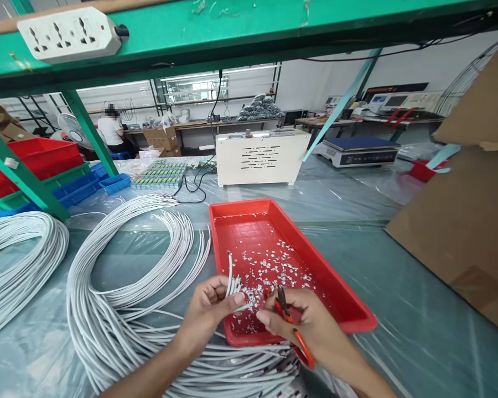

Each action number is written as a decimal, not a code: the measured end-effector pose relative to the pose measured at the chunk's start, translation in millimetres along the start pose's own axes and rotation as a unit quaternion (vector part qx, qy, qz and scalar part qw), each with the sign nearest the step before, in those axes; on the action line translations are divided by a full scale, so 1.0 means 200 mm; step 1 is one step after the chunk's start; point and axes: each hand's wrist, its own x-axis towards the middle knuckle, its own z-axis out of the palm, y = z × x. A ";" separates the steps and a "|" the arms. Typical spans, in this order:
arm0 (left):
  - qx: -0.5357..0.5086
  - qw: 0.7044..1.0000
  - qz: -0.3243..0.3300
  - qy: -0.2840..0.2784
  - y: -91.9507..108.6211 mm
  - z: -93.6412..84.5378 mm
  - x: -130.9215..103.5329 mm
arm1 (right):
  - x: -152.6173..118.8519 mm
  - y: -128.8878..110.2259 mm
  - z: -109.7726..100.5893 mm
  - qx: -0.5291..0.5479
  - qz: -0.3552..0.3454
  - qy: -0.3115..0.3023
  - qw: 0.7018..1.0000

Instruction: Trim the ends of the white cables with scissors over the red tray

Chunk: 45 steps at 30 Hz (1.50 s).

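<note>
My left hand (213, 307) is closed around a few white cable ends (233, 286), which stick up past the thumb over the near part of a red tray (332, 276). Small silvery scraps (288, 271) lie scattered on the tray's floor. My right hand (305, 318) grips orange-handled cutters (288, 316), their dark jaws pointing up and apart from the cables. Below and left of my hands spreads a big looped bundle of white cables (83, 293); a cluster of its ends lies under my right forearm.
Another cable coil (45, 243) lies at the left. Beyond the tray stand a cream metal box (263, 160) and a weighing scale (354, 152). Cardboard (465, 237) borders the right. A green beam with a power strip (70, 34) crosses overhead. A person (110, 130) sits far back.
</note>
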 end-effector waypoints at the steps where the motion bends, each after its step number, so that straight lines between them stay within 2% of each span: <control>1: 0.015 1.000 0.019 0.004 0.00 0.01 0.00 | 0.01 0.01 0.01 -0.013 -0.021 0.033 0.999; 4: 0.042 0.998 0.042 0.000 -0.02 0.02 0.00 | 0.03 0.02 0.03 -0.050 -0.070 0.076 0.993; 8: 0.061 0.997 0.036 -0.004 -0.02 0.03 0.00 | 0.03 0.03 0.06 -0.091 -0.110 0.115 0.983; 12: 0.076 0.991 0.075 0.074 0.01 0.05 -0.01 | 0.04 0.04 0.07 -0.049 -0.075 0.145 0.985; 14: 0.109 0.986 0.086 0.090 0.02 0.06 -0.03 | 0.04 0.06 0.07 -0.015 -0.055 0.142 0.988; 18: 0.208 0.974 0.072 0.054 0.00 0.08 -0.04 | 0.04 0.07 0.07 0.022 -0.038 0.113 0.993; 21: 0.227 0.970 0.077 0.039 0.00 0.07 -0.03 | 0.03 0.06 0.07 0.021 -0.049 0.124 0.991; 23: 0.214 0.973 0.082 0.032 0.01 0.06 -0.03 | 0.03 0.06 0.06 -0.014 -0.061 0.145 0.987; 25: 0.201 0.975 0.084 0.033 0.02 0.05 -0.03 | 0.03 0.06 0.04 -0.109 -0.079 0.175 0.975; 28: 0.205 0.974 0.086 0.031 0.04 0.02 -0.03 | 0.04 0.07 0.01 -0.306 -0.132 0.205 0.920; 30: 0.210 0.973 0.095 0.021 0.05 0.02 -0.03 | 0.04 0.08 0.00 -0.382 -0.157 0.205 0.887; 31: 0.209 0.973 0.100 0.011 0.06 0.02 -0.04 | 0.04 0.08 0.00 -0.400 -0.161 0.199 0.880; 35: 0.192 0.975 0.102 -0.031 0.07 0.03 -0.04 | 0.04 0.06 0.02 -0.405 -0.153 0.167 0.886; 45: 0.184 0.977 0.084 -0.066 0.06 0.03 -0.04 | 0.02 0.03 0.03 -0.406 -0.144 0.148 0.890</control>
